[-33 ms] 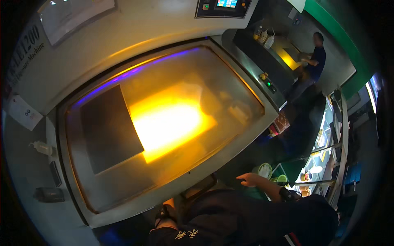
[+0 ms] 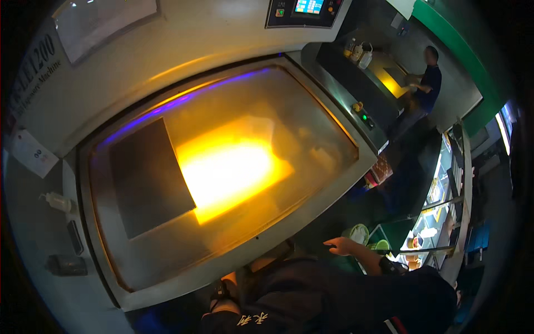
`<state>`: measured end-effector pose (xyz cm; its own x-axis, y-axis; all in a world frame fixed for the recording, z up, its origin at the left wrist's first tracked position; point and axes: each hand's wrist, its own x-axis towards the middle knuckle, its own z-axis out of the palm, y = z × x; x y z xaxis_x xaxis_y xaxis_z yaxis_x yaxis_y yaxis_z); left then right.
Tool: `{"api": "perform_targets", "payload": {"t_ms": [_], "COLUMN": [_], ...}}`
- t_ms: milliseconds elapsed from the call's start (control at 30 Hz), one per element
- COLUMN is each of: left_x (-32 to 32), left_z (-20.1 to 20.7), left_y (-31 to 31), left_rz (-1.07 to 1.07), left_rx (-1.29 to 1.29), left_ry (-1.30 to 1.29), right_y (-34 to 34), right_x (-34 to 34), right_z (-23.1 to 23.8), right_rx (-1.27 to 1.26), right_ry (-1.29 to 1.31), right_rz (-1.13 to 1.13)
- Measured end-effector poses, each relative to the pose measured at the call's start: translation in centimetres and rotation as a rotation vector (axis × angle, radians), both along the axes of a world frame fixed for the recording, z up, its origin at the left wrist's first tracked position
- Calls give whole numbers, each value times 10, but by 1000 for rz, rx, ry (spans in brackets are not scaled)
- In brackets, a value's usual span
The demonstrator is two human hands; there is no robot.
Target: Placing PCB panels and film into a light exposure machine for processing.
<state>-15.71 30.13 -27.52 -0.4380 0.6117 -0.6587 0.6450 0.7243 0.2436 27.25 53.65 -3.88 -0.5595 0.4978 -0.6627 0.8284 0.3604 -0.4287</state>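
Note:
In front of me lies a large flat exposure machine bed (image 2: 183, 261) with a metal rim, lit from within by a bright yellow glow. A dark rectangular sheet (image 2: 149, 177) rests on its left half, beside the glow. My left hand (image 2: 230, 276) is at the bed's front edge, below its rim; its fingers are hidden, so what it touches does not show. My right hand (image 2: 337, 245) hangs in the air to the right of the front edge, holding nothing, with its fingers stretched out to the left.
A control panel (image 2: 303, 12) with a small lit screen is above the bed. Small bottles (image 2: 58, 201) stand along the left side. At the back right a person (image 2: 431, 83) works at another lit table (image 2: 364, 83). Bright shelving (image 2: 428, 214) and a round tub (image 2: 359, 234) are to my right.
The view has shifted very slightly. My right hand sits marginally farther right in the picture, and the dark sheet stays where it was.

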Motion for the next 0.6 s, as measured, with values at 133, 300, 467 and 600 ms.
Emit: {"api": "perform_targets", "payload": {"t_ms": [133,300,467,600], "left_x": [-6,-6,-32,-4], "left_z": [-9,-20,-33,84], "left_y": [-24,-33,-48,-11], "left_rz": [65,120,119,721], "left_rx": [42,173,545,422], "left_ry": [8,11,252,-315], "right_y": [3,17,89,185], "right_x": [73,149,103,124], "right_z": [-64,-108,-16,2], "right_rx": [16,297,662,1003], "right_ry": [116,54,134,343], "right_rz": [-512,-643,-900,-785]}}
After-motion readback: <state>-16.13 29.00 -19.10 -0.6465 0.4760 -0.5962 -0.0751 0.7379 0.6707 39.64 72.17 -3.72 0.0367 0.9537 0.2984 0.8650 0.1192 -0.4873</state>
